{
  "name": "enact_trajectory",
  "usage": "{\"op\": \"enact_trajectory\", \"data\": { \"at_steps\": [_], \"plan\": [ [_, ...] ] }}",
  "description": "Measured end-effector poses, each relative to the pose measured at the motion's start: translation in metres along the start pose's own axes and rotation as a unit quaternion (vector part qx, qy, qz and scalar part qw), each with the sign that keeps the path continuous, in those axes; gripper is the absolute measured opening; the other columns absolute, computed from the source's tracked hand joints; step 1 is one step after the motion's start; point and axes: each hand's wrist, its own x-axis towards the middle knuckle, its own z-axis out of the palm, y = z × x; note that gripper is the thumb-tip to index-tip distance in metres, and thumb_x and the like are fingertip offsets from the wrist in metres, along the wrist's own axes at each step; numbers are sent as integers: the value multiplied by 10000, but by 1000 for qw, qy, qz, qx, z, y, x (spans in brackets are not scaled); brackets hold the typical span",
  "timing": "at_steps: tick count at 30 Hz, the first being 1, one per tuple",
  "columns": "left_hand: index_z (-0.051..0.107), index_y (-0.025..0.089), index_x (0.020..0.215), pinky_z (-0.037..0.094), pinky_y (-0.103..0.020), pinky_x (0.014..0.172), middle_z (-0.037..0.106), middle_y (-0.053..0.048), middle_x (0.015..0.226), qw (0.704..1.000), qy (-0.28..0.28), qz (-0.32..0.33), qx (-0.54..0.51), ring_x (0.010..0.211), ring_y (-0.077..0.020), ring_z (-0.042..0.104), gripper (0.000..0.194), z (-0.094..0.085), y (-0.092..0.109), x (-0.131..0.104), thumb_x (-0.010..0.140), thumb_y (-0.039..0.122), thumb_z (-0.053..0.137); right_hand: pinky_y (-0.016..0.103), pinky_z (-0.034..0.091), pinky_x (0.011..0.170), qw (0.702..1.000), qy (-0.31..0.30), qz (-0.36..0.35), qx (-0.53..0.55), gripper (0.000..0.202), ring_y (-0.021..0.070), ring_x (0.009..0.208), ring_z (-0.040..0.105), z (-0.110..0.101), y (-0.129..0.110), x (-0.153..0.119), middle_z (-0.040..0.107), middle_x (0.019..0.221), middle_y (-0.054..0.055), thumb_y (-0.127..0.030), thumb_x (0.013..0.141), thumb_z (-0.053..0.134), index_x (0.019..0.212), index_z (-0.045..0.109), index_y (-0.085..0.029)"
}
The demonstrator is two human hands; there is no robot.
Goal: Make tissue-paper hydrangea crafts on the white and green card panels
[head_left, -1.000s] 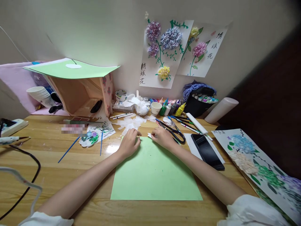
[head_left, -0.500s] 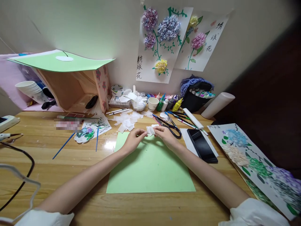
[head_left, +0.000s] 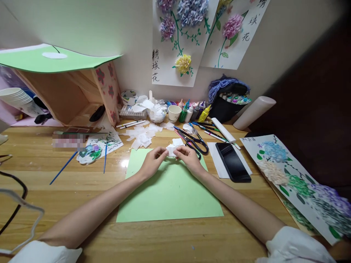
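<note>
A small piece of white paper (head_left: pixel 171 150) is pinched between both hands, over the top edge of a light green sheet (head_left: pixel 172 193). My left hand (head_left: pixel 153 161) grips its left side with thumb and fingers pressed together. On the right side, my right hand (head_left: pixel 189 158) holds it in a similar pinch. Another white piece (head_left: pixel 177 141) lies just behind the held one. Scissors with black handles (head_left: pixel 202 145) rest behind my right hand. Loose white paper pieces (head_left: pixel 143 140) are scattered behind my left hand.
A black phone (head_left: pixel 233 162) lies on white paper at the right, near a flower picture (head_left: pixel 298 186). Paint bottles (head_left: pixel 189 114), a paper cup (head_left: pixel 174 114) and markers stand or lie at the back. At left are a paint palette (head_left: pixel 89 154), brushes and an open box (head_left: pixel 68 98).
The view has shifted, so most things appear further left and slightly higher. The held paper now looks flatter and more spread between my fingers, and more of the scissors shows.
</note>
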Motion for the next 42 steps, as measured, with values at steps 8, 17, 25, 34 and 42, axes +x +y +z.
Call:
{"op": "enact_trajectory", "data": {
  "at_steps": [8,17,25,34,42],
  "plan": [
    [587,157,793,411,-224,682,578,-2,746,998,-4,0,-67,721,-123,523,267,-1,-4,3,824,415,526,251,408,567,999,-25,-10,-24,279,108,573,488,-3,8,2,561,656,-13,-437,703,658,696,598,-165],
    [578,157,748,408,-226,647,580,-6,716,998,32,-4,-48,681,-127,515,290,-1,-4,2,801,440,541,305,440,732,957,86,-175,-213,122,178,818,545,3,2,-14,600,843,42,-328,812,574,809,566,-206],
    [603,156,780,424,-245,703,621,-28,786,999,-5,29,-15,741,-141,548,252,1,-1,-1,808,400,546,283,408,679,940,16,-188,-285,182,175,739,519,8,-2,-19,584,752,39,-332,839,544,731,560,-186],
    [449,184,687,349,-253,585,471,21,643,990,69,-3,120,619,-124,436,187,1,0,-1,852,266,413,232,362,512,985,114,-78,-100,322,112,532,440,-4,8,-8,457,584,-33,-442,848,489,643,484,-193],
    [529,168,951,394,-318,767,582,-71,914,907,96,198,358,868,-193,508,152,6,4,-12,896,249,412,241,386,484,996,26,-27,-76,335,112,484,481,-1,11,-6,538,587,-11,-466,813,532,662,592,-173]
  ]
}}
